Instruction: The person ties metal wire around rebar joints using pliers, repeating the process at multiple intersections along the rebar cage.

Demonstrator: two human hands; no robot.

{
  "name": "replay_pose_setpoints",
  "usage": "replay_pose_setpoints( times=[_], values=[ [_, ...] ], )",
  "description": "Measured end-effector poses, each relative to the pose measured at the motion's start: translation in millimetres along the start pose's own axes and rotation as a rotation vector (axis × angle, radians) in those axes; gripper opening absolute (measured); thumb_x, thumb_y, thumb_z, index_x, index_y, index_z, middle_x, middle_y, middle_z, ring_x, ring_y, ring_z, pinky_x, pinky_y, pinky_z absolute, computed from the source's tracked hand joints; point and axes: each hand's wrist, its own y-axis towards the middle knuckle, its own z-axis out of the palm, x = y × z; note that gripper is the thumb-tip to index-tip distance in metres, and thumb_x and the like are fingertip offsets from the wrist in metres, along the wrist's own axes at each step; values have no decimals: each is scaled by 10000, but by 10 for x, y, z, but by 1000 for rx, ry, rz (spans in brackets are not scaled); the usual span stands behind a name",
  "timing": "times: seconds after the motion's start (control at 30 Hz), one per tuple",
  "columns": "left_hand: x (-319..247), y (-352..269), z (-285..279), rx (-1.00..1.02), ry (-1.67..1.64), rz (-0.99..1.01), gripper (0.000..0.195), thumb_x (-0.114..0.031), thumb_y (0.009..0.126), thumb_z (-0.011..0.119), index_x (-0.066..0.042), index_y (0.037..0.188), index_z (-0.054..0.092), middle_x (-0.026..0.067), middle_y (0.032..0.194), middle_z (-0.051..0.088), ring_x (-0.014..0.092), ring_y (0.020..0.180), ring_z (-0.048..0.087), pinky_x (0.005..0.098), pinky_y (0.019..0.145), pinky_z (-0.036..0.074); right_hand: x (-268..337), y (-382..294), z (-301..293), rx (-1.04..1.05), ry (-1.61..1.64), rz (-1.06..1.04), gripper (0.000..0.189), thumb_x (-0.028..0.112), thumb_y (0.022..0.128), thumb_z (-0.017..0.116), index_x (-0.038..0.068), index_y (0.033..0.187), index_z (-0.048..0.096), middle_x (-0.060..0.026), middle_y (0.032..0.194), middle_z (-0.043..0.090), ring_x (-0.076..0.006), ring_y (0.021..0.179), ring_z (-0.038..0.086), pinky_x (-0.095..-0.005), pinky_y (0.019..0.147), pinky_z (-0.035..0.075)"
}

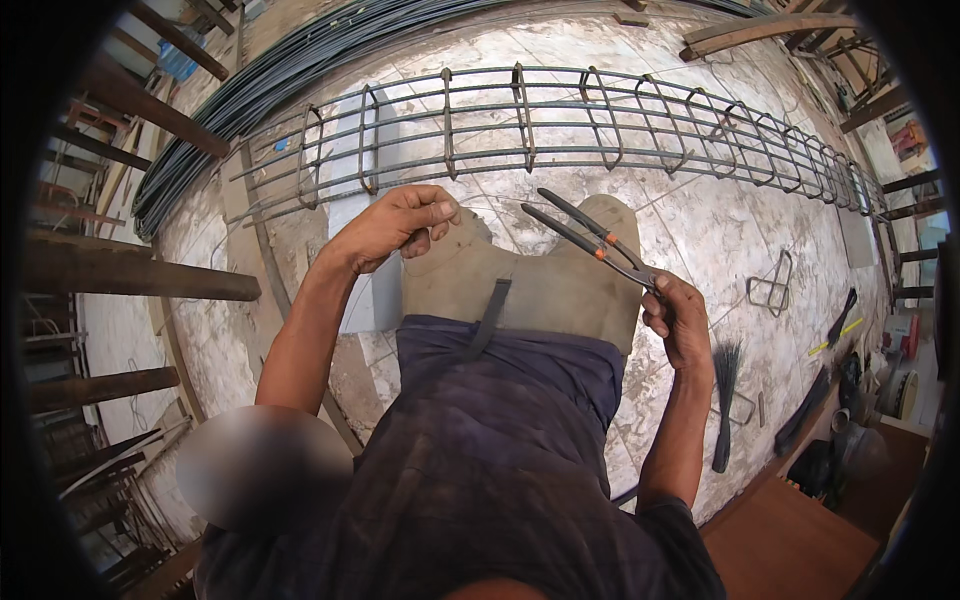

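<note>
My left hand (409,225) is raised over my left thigh, its thumb and fingertips pinched on what looks like a thin tie wire. The wire is so fine that its full path is hard to follow. In my right hand (679,315) is a pair of pincers (571,234), gripped near the jaw end. Their dark handles with orange bands point up and left over my right knee; the jaws are mostly hidden by my fingers. Just beyond my knees, a long rebar cage (448,124) with square stirrups stretches across the view, touched by neither hand.
A thick bundle of steel rods (217,131) lies at the far left. Brown beams (142,274) jut in from the left. On the tiled floor to my right are loose bent stirrups (771,286), a bundle of cut tie wire (724,409) and a yellow strip (836,337).
</note>
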Motion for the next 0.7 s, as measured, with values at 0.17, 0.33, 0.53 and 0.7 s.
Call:
replay_pose_setpoints(
  times=[0.17,0.33,0.53,0.7],
  values=[
    [-175,208,208,-79,65,164,251,-324,1049,622,-81,1027,683,-69,747,526,5,635,406,189,576,330,120,-100,180,169,-221,-30,401,243,1015,624,-94,1232,647,-23,670,533,-48,488,387,-198,410,254],
    [-164,396,322,-171,295,321,249,-266,1038,616,-33,987,684,-54,745,528,52,693,439,243,623,357,14,-63,298,138,-174,37,385,265,1021,618,-79,1186,672,-2,658,524,-36,474,379,-200,427,297],
    [232,302,-146,-313,433,323,250,-256,1020,629,-25,1043,723,10,736,600,96,667,519,286,613,419,-180,-15,75,14,404,97,253,285,1017,610,45,1089,644,36,646,497,-42,405,346,-271,580,436],
    [171,45,62,-477,724,453,394,-336,913,759,-108,1228,695,79,1126,646,219,1018,607,364,901,472,-81,-64,232,13,318,54,251,286,1015,608,49,1090,646,39,644,492,-43,405,343,-279,588,439]
  ],
)
